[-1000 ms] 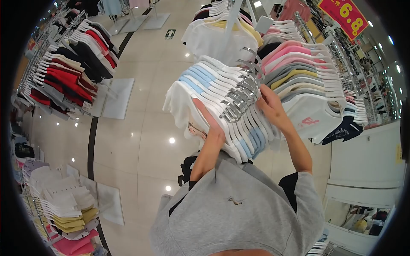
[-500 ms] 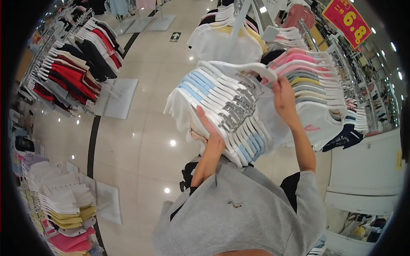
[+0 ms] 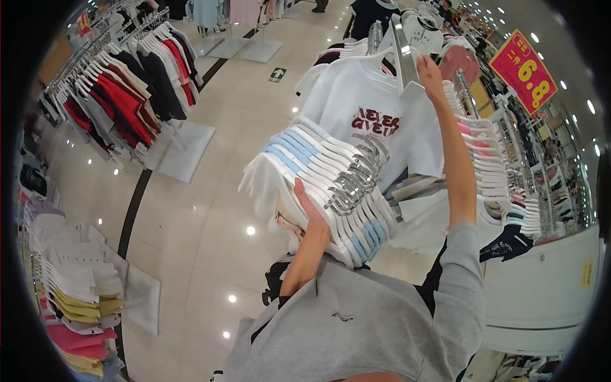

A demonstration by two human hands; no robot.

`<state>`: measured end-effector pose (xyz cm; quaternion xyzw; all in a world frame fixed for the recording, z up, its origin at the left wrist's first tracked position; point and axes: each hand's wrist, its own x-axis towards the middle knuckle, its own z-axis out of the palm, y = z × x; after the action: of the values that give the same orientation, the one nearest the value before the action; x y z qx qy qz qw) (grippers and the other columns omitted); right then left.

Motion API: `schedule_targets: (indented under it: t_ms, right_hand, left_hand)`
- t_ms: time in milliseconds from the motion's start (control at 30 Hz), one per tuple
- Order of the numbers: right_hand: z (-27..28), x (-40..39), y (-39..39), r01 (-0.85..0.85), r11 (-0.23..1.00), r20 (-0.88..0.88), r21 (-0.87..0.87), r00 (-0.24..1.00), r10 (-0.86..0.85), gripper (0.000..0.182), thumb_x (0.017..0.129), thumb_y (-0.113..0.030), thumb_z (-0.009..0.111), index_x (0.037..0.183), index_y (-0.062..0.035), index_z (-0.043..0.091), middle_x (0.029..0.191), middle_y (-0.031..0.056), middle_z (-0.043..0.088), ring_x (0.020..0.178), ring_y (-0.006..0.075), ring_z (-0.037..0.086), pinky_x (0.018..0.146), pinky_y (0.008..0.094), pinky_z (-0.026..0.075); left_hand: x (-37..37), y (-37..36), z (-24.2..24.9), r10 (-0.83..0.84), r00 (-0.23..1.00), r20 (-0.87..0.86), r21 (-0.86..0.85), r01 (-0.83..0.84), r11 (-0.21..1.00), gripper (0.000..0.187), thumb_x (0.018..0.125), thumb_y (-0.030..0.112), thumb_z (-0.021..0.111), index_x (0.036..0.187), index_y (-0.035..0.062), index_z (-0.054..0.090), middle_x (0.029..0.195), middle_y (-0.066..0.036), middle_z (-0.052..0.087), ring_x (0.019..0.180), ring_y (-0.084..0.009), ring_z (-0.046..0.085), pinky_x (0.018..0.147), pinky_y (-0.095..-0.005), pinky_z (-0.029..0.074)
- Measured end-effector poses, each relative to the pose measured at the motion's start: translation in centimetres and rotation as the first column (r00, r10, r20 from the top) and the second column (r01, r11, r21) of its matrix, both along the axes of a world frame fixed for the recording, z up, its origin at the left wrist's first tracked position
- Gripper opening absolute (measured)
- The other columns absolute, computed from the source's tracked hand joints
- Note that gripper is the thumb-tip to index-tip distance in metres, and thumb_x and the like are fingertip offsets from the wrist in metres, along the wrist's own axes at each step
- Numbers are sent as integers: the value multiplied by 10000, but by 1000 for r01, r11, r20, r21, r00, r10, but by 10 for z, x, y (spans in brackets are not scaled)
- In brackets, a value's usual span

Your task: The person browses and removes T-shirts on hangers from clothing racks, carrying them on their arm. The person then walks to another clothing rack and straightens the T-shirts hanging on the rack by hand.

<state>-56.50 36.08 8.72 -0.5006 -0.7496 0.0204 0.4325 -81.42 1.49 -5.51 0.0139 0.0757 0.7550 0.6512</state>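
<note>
Under a thick stack of white and light-blue garments on white hangers [image 3: 318, 169] lies my left hand [image 3: 310, 207], its fingers wrapped round the stack's left side. The metal hooks [image 3: 359, 175] bunch together at the stack's right. My right hand [image 3: 430, 76] is raised beside a metal rack bar [image 3: 403, 54], fingers closed at the top of a hanger, mostly hidden. Below it a white T-shirt with dark red lettering [image 3: 375, 95] hangs facing me, behind the stack.
More garments on hangers [image 3: 484, 159] hang to the right, under a red price sign [image 3: 525, 71]. A rack of red, black and white clothes [image 3: 127, 89] stands at the left. Folded-looking hanging garments [image 3: 76, 274] are at the lower left, beside a white base plate [image 3: 143, 299].
My right hand has moved up and away from the stack to the rack bar. The white lettered T-shirt now hangs there. My left hand still supports the stack.
</note>
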Motion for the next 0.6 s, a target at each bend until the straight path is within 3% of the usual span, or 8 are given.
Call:
schedule_targets:
  t_ms: [67,133,200,267,400,500,567,600]
  right_hand:
    - [-15,-1,40,-43,998,34,36,999,42,377,1014,-341,437,1043,5,583,829,145,622,794,282,607,744,358,464]
    - [-37,0,71,-168,985,-93,37,981,171,391,1018,-351,417,1033,5,579,824,157,618,800,284,607,738,362,462]
    - [-38,-14,46,-115,993,-17,-28,993,114,304,981,-282,501,1036,7,579,857,172,622,829,296,612,763,367,466]
    - [-85,-1,101,-288,956,-55,47,955,291,256,900,-188,616,1063,7,582,896,174,621,856,305,612,803,362,471]
    - [-76,-8,81,-362,932,-59,36,930,363,357,820,-121,691,1133,6,572,969,163,631,913,287,616,838,359,472]
    - [-45,-30,10,-235,972,168,-29,957,236,421,810,-129,701,1184,6,562,1031,163,640,982,259,608,866,357,465]
    - [-48,-46,-39,-261,816,20,516,956,293,392,858,-161,663,1192,14,559,1062,137,641,1008,233,597,886,358,459]
    - [-54,-49,-70,-308,929,-153,207,927,341,376,898,-214,621,1193,12,560,1055,118,638,989,222,593,892,348,455]
  left_hand:
    - [2,6,-7,25,1000,14,16,-25,1000,831,919,603,412,1474,-3,284,1481,-164,373,1336,-317,401,1122,-422,317]
    - [2,9,-13,15,998,55,48,-17,999,823,919,596,420,1469,-2,292,1474,-160,382,1329,-314,406,1119,-423,320]
    - [3,11,-17,-3,995,95,74,-4,997,814,919,589,429,1465,-1,300,1467,-157,391,1323,-312,411,1116,-423,323]
    - [3,12,-19,-2,992,129,62,-6,998,799,918,574,450,1459,4,312,1459,-153,401,1312,-310,417,1113,-425,325]
    - [3,16,-23,-12,990,143,124,-6,992,792,915,563,470,1459,10,315,1456,-153,403,1308,-313,418,1114,-423,324]
    - [3,17,-25,-55,987,152,116,38,993,844,899,600,488,1486,34,272,1471,-155,380,1307,-327,416,1099,-455,348]
    - [3,18,-26,-56,990,132,105,42,994,847,897,598,493,1487,34,268,1473,-156,378,1307,-330,416,1099,-457,348]
    - [3,19,-26,-51,992,114,98,40,994,849,896,596,499,1489,34,265,1474,-157,375,1306,-332,415,1099,-459,349]
